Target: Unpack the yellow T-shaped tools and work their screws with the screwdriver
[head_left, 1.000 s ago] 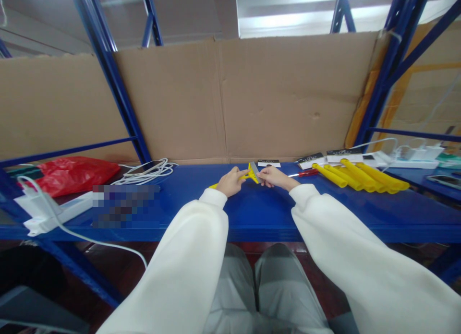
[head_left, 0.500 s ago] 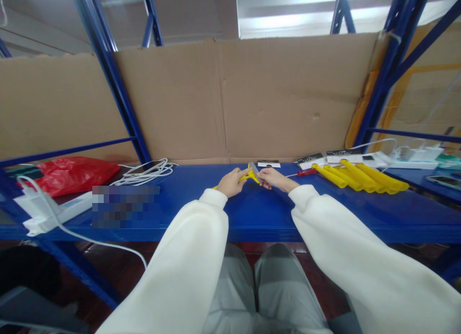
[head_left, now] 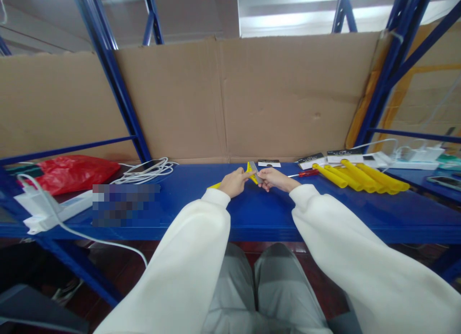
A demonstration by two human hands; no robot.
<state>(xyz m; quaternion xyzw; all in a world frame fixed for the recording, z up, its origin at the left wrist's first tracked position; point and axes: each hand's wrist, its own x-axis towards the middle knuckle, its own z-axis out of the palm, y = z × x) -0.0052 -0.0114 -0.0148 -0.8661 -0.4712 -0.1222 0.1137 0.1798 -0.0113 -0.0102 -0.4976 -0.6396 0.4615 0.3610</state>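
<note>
My left hand [head_left: 234, 182] is closed around a yellow tool [head_left: 215, 185], whose handle end sticks out to the left below the wrist; its index finger reaches toward the yellow head. My right hand [head_left: 272, 178] pinches a grey flat piece [head_left: 255, 171] that lies against the yellow head, between the two hands. Just right of my right hand lies a screwdriver with a red handle [head_left: 308, 172]. A black and white card [head_left: 269, 163] is behind my right hand.
Several yellow tubes [head_left: 367, 178] lie on the blue table [head_left: 264, 223] at the right, near more cards and a power strip [head_left: 414, 164]. A red bag [head_left: 77, 173], coiled white cable [head_left: 151, 172] and white chargers [head_left: 39, 211] are at the left. Cardboard [head_left: 288, 99] stands behind.
The yellow head and grey piece have turned between my hands, showing more of their faces. My left hand has shifted slightly right, its index finger now lying across the head.
</note>
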